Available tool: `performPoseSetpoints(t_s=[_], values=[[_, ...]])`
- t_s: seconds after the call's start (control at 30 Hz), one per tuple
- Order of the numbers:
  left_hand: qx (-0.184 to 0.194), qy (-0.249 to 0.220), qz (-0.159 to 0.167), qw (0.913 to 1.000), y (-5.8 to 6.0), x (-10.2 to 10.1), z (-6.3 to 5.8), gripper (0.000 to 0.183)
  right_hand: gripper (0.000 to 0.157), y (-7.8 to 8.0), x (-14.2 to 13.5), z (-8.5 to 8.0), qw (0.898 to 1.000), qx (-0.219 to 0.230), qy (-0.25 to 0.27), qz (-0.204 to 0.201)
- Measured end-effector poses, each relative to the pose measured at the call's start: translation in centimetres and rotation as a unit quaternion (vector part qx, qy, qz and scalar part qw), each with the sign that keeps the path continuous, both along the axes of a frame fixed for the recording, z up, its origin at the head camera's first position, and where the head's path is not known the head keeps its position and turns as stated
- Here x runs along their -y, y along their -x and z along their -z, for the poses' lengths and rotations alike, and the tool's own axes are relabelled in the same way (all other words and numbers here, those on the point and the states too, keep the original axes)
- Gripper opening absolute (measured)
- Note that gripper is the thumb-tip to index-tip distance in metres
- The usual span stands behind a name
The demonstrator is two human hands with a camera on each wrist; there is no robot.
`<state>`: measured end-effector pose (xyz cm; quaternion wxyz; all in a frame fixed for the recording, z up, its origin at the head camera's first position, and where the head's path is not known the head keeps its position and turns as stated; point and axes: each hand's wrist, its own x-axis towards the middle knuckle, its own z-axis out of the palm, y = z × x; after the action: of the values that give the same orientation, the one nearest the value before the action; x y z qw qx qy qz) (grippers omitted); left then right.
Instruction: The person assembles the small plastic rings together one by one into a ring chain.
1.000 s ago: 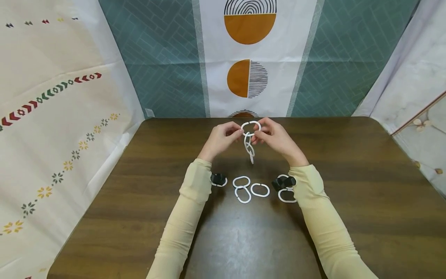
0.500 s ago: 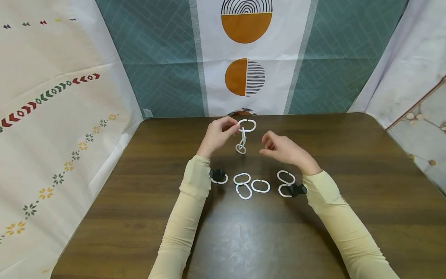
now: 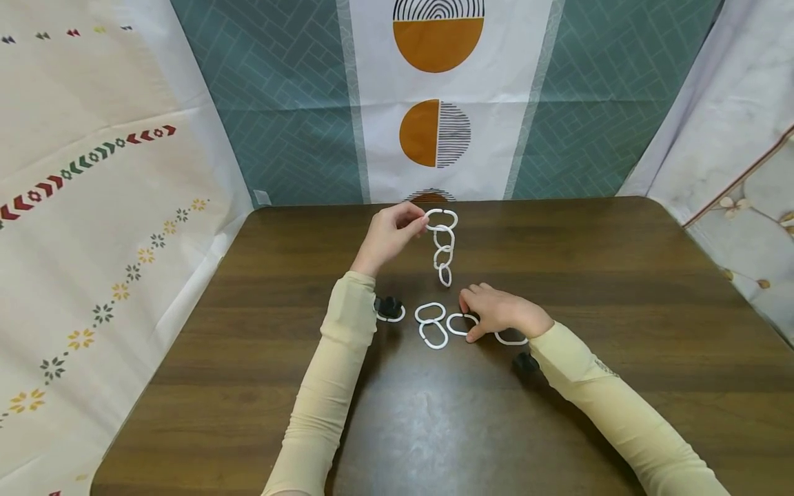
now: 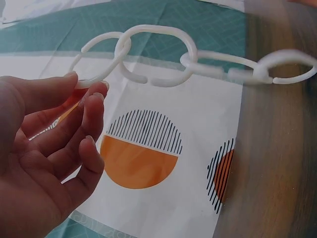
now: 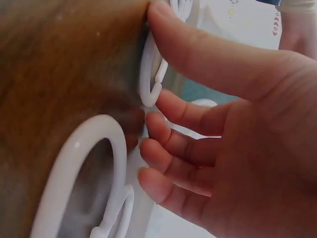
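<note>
My left hand (image 3: 389, 238) pinches the top link of a white plastic chain (image 3: 443, 238) between thumb and fingertips. Several oval links hang down from it above the table; each link has a small gap in its side. In the left wrist view the pinched link (image 4: 106, 37) sits at the fingertips, and the chain (image 4: 158, 29) runs off to the right. My right hand (image 3: 501, 310) is low over the table at a loose white link (image 3: 457, 333), thumb and fingers spread on either side of it. In the right wrist view this link (image 5: 144, 79) lies between thumb and index finger.
Left of the right hand, two loose links (image 3: 431, 304) lie overlapping on the brown table (image 3: 310, 275). Another link (image 3: 511, 343) lies partly under the right hand, and one link (image 3: 391, 321) lies near the left wrist's black camera (image 3: 389, 307). Fabric hangs behind the table.
My right hand has let go of the chain's top link and moved down toward the table to a loose link. The left hand keeps holding the chain, which swings and now hangs stretched out.
</note>
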<state>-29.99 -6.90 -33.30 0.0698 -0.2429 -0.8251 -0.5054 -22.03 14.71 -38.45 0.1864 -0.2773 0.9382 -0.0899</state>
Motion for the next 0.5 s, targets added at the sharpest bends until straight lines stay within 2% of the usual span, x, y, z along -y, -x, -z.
performPoseSetpoints(t_s=[0.23,0.37,0.5], values=[[-0.009,0.011,0.002,0.9999,0.0,0.0,-0.3,0.015,0.043,0.3,0.3,-0.3,1.000,0.002,0.004,-0.010],[0.004,0.007,0.003,1.0000,-0.1,0.1,0.0,0.014,0.039,0.7,-0.1,-0.1,0.998,0.024,0.054,-0.028],[0.015,-0.003,0.017,0.9997,-0.1,-0.1,0.1,0.014,0.028,1.5,-1.2,-0.1,0.991,0.042,0.119,-0.038]])
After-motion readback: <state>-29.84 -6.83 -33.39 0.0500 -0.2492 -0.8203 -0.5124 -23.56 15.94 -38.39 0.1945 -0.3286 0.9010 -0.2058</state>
